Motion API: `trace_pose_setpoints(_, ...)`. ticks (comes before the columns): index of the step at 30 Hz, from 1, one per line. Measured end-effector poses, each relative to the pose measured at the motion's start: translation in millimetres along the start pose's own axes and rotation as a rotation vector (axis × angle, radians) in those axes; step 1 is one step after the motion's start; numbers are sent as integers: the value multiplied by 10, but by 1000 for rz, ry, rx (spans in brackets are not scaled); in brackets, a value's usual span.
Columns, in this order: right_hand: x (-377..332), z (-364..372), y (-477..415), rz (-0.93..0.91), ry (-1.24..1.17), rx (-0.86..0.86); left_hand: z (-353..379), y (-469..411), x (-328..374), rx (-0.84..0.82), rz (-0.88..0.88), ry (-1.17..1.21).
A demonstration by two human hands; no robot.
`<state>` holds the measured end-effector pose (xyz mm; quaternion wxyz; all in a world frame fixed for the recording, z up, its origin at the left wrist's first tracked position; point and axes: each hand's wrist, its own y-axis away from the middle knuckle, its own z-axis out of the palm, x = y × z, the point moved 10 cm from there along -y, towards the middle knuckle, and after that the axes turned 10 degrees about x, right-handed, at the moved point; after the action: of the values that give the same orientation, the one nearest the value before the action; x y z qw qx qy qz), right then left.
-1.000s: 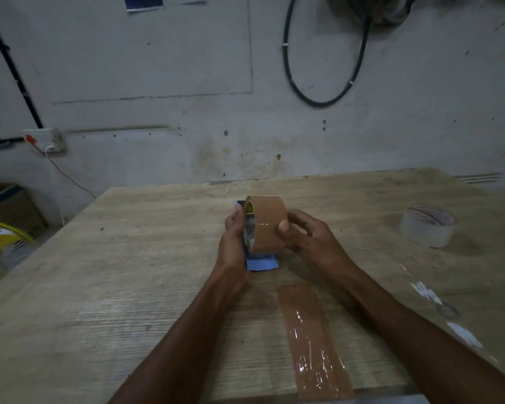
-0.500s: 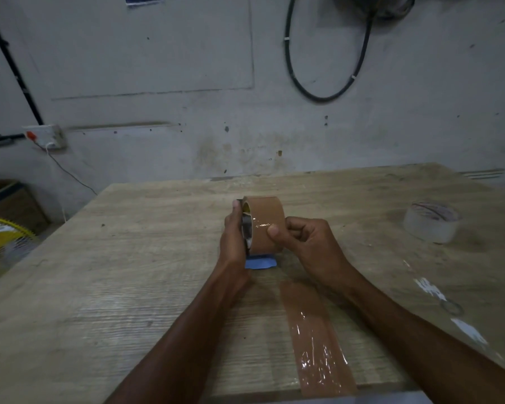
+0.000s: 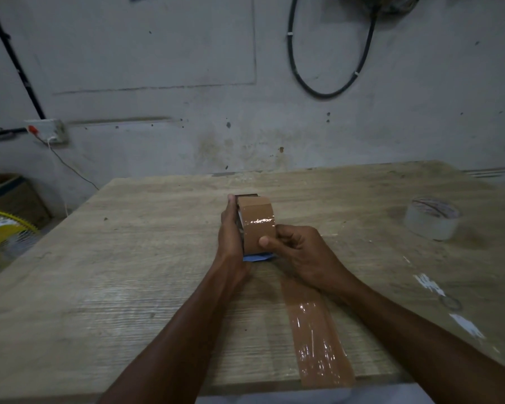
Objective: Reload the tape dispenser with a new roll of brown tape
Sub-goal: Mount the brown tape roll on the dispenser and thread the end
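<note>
The glossy brown tape roll point(image 3: 257, 225), seated upright in the blue plastic dispenser point(image 3: 257, 258) above the wooden desk point(image 3: 129, 258), is clamped leftward by the left hand point(image 3: 231, 228), the right hand point(image 3: 298, 252) thumb pressed on its near face.

Your single head-worn wide-angle camera looked forward and down from close above the near edge of the wooden surface point(image 3: 129, 287), facing the grey wall point(image 3: 187, 68) behind it, both forearms reaching into frame.
</note>
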<state>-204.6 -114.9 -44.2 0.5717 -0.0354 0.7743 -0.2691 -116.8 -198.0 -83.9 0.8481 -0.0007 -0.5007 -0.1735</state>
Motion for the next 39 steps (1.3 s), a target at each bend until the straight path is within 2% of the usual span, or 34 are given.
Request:
trace_pose_setpoints(9,-58,-72,-22,-67,119,91,-54,26,41,81,36,-60)
trace_pose_setpoints(12,-119,-144,-20,-78,108,127,-37,43,55,82,31,-64)
trace_pose_setpoints(15,-250,-387,-49,-89,43,243,-1,85,52,54,11,-44)
trace_pose_setpoints(19,-416,-553,-73,-190,-1,309,47,103,50,15,40,-100)
trace_pose_setpoints(28,-549,-620,-64,-330,138,355,73,124,64,-3,74,-234)
trace_pose_setpoints(39,-600,-668,-83,-367,180,394,74,84,60,0,104,-260)
